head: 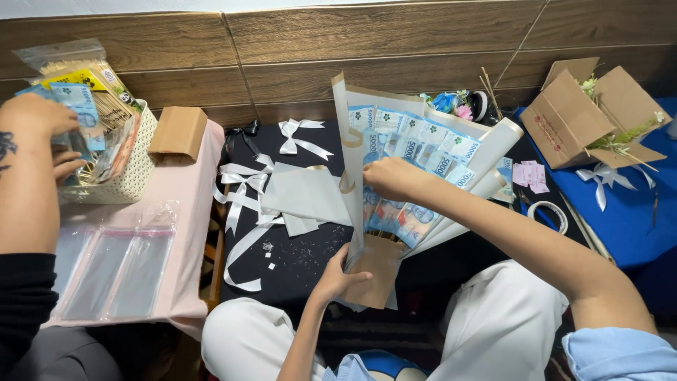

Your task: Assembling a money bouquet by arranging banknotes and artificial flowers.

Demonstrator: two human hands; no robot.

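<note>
A bouquet of fanned blue banknotes (423, 144) lies wrapped in white paper (486, 152) on a black cloth (303, 257). My left hand (338, 279) grips the brown paper base (377, 271) of the bouquet from below. My right hand (395, 180) pinches the white wrapping sheet at the bouquet's middle, fingers closed on its edge. Loose white paper sheets (303, 194) lie just left of the bouquet.
White ribbons (243, 190) trail over the cloth. Another person's arm (28, 162) reaches into a white basket (130, 176) at left, above clear plastic sleeves (116, 271) on a pink table. A tape roll (549, 215) and an open cardboard box (589, 113) sit at right.
</note>
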